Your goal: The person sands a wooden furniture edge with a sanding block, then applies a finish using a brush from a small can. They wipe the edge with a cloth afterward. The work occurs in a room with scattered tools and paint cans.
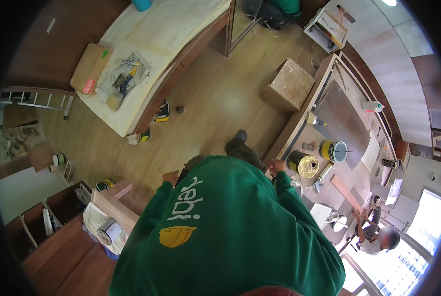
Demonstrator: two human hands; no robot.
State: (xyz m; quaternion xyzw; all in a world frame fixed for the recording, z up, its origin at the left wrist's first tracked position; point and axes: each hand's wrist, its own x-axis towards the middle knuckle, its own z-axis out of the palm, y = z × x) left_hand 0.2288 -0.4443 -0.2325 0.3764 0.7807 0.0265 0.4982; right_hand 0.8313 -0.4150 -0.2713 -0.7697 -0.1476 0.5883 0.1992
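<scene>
My left hand (170,178) is beside my left leg with its fingers loosely apart and nothing visible in it. My right hand (278,166) hangs at the bench's near edge, loosely curled and apparently empty; whether it touches the edge I cannot tell. Close to it on the workbench (348,84) stand a yellow-and-black metal can (298,163) with a gold lid and an open can (339,152). A paintbrush (313,119), a dark sheet (341,118) and a long wooden board (345,192) lie there too. My green sweatshirt and one dark shoe fill the middle.
A counter (176,29) holds a cardboard sheet and tools. A box (287,85) stands on the wooden floor (205,98). Wooden furniture (57,256) with a can (109,231) is at lower left, a ladder (52,101) at left. Another person (373,241) works at right.
</scene>
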